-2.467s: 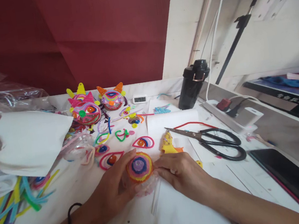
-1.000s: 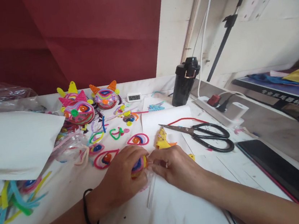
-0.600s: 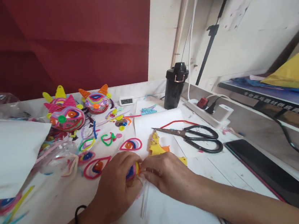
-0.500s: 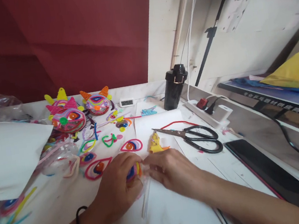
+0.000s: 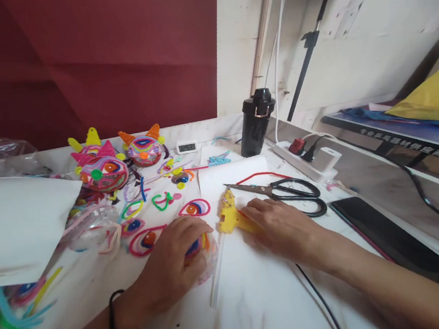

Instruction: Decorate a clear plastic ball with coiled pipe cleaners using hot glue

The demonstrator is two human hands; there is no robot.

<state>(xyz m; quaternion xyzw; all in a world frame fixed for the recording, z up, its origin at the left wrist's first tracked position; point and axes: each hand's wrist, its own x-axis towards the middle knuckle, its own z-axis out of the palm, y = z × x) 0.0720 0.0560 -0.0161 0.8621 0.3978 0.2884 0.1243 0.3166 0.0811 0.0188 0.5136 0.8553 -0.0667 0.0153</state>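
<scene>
My left hand (image 5: 182,254) is wrapped around a clear plastic ball (image 5: 211,253) with colourful pipe cleaner strips on it; the palm hides much of it. My right hand (image 5: 275,227) has its fingers closed on the handle of a yellow glue gun (image 5: 230,219), whose nozzle points away from me. A clear glue stick (image 5: 216,279) extends back from the gun toward me. Just beyond my hands lie eye shapes of coiled pipe cleaner, one pink-edged eye (image 5: 195,208) and another (image 5: 147,241) beside my left hand. Black-handled scissors (image 5: 294,190) lie past my right hand.
Decorated balls (image 5: 102,173) with horns stand at the back left. A black bottle (image 5: 256,122), a small clock (image 5: 186,147) and a power strip (image 5: 303,162) line the back. A phone (image 5: 389,240) lies right; white paper (image 5: 19,226) and loose pipe cleaners (image 5: 14,318) are left.
My right hand has left the ball, moved right and taken hold of the glue gun's handle. My left hand still holds the ball in nearly the same place.
</scene>
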